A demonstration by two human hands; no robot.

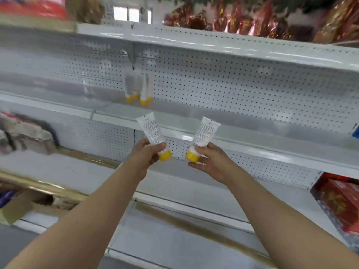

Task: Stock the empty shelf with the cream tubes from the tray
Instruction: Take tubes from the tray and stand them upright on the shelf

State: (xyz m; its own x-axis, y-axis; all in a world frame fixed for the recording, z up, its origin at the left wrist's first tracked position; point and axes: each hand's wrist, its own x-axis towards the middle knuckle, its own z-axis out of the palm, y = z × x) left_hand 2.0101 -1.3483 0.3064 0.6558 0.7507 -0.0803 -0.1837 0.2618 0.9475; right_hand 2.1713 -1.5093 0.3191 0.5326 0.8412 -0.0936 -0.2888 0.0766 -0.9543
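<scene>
Before shelf [233, 131]: white, yellow-capped tubes [152, 131].

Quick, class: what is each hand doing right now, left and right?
Left hand: closed around a cream tube, yellow cap down.
Right hand: closed around a second cream tube, yellow cap down.

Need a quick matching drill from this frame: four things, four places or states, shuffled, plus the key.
Things:
1. Left hand
2. Right hand
3. Shelved tubes
4. Red boxes

Places or states:
A. standing cap down at the back of the middle shelf
B. lower shelf, far right
C. grips the tube leaning left
D. grips the tube leaning right

Pairs: 1-C, 2-D, 3-A, 4-B
</scene>
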